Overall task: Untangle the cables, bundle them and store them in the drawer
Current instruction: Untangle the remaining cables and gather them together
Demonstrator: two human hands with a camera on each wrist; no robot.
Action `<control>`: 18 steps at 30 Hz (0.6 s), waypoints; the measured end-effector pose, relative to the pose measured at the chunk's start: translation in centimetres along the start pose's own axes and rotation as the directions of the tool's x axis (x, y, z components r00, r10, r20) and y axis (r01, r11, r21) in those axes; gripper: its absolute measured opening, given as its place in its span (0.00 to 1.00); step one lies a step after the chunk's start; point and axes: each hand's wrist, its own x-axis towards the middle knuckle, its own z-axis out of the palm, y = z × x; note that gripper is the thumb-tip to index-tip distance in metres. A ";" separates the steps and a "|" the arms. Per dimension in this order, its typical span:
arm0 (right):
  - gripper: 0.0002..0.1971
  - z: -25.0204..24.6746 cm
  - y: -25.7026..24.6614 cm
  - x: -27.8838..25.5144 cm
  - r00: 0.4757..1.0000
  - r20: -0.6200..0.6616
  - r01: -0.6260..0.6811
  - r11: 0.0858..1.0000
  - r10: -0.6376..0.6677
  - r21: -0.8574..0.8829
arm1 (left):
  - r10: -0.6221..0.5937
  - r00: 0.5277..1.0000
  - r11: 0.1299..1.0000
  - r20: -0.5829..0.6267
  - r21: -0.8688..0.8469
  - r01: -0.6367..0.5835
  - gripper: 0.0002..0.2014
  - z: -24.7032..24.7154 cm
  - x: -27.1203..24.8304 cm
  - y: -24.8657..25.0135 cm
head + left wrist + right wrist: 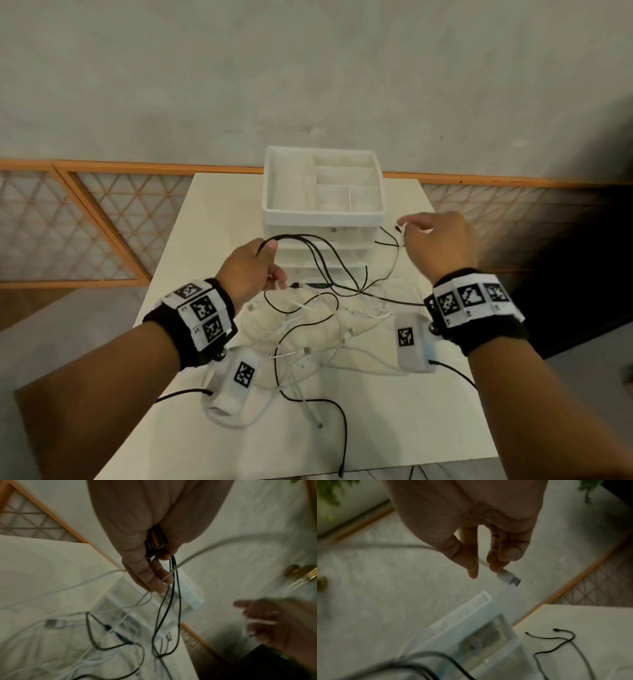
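Observation:
A tangle of black and white cables [308, 325] lies on the cream table [212, 219]. My left hand [274, 262] is raised over it and grips several loops of black cable [308, 240]. In the left wrist view this hand [154, 574] also has a dark plug [154, 540] in its palm, and a white cable [197, 555] crosses its fingers. My right hand [416, 224] is held up beside the drawer unit [323, 212]. It pinches the plug of a white cable [508, 580] between thumb and fingertips [494, 566].
The white drawer unit has an open divided tray on top and stands at the table's far edge against the wall. A loose black cable end [556, 641] lies on the table to its right. Another black cable [339, 431] runs off the near edge. Orange lattice panels [68, 222] flank the table.

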 end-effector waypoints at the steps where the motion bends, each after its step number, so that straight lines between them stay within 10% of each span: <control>1: 0.15 0.5 0.4 -0.4 1.000 0.027 0.009 0.995 -0.006 -0.096 | 0.004 1.000 1.000 -0.002 -0.025 -0.004 0.13 0.1 0.0 0.8; 5: 0.20 2.4 -0.2 -3.5 0.961 0.090 0.253 0.961 -0.263 0.110 | -0.030 1.000 0.982 -0.007 -0.188 0.028 0.12 1.1 -0.1 3.4; 10: 0.11 4.6 -3.3 -6.8 0.789 0.513 0.287 0.941 -0.340 0.181 | 0.029 0.999 0.983 0.017 -0.181 -0.026 0.14 3.0 -0.6 5.0; 18: 0.08 0.5 -4.8 -3.1 0.889 0.128 0.401 0.882 -0.440 0.247 | 0.064 0.980 0.997 0.186 -0.047 -0.056 0.13 2.4 -0.9 1.7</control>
